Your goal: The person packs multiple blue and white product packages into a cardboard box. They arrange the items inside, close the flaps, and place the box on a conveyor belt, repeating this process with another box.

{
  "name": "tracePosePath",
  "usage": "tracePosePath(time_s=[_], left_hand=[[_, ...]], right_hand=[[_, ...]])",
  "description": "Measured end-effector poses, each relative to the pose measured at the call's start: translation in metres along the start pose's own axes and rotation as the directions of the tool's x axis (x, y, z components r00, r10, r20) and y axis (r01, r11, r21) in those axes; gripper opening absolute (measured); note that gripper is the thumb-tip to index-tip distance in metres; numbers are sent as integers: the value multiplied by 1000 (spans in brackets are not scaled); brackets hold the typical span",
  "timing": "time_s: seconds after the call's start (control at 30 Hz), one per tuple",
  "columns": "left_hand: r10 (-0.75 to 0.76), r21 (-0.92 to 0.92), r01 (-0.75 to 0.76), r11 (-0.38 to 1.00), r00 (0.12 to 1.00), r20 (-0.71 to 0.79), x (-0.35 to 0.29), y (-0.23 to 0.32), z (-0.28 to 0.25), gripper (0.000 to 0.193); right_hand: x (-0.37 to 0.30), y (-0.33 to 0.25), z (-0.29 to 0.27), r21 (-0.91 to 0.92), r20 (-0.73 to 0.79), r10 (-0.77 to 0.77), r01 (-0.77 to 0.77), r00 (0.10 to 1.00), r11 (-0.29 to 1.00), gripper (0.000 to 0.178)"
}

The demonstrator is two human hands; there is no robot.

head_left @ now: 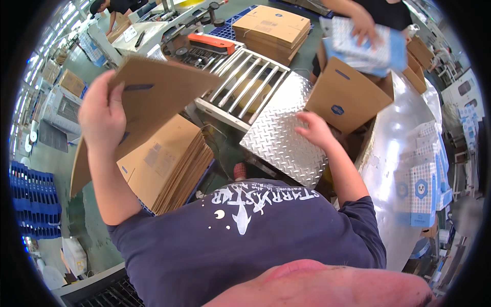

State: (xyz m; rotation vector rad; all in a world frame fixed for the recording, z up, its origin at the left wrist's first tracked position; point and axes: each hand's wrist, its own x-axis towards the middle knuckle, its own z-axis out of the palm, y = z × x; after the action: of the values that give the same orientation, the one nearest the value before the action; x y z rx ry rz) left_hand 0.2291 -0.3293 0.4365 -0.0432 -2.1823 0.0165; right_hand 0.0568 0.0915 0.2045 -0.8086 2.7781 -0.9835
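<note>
The dark shirt (307, 230) of the person is nearest. The left hand (102, 115) grips a folded cardboard box (158, 100) by its edge, above a cardboard stack (163, 153). The right hand (318, 132), fingers loosely spread, holds nothing visible over the right edge of the metal plate (279, 130); whether it touches the open carton (353, 97) beside this edge, I cannot tell.

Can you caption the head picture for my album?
Left hand grips flat cardboard; right hand is open over a bumpy metal plate.
</note>
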Motion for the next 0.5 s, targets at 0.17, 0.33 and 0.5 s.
tracePosePath(time_s=[0.17,0.33,0.5], left_hand=[[-48,-673,-303,675,892,-449,32,50,-11,15],[-530,-805,60,590,781,-330,21,0,129,8],[23,-556,-163,815,968,-250,38,93,201,25]], right_hand=[[-48,-101,-99,-236,-378,-337,263,862,936,72],[-86,-105,-151,-519,-588,-265,-105,764,848,48],[-47,-68,-107,-702,-549,-38,-436,835,563,66]])
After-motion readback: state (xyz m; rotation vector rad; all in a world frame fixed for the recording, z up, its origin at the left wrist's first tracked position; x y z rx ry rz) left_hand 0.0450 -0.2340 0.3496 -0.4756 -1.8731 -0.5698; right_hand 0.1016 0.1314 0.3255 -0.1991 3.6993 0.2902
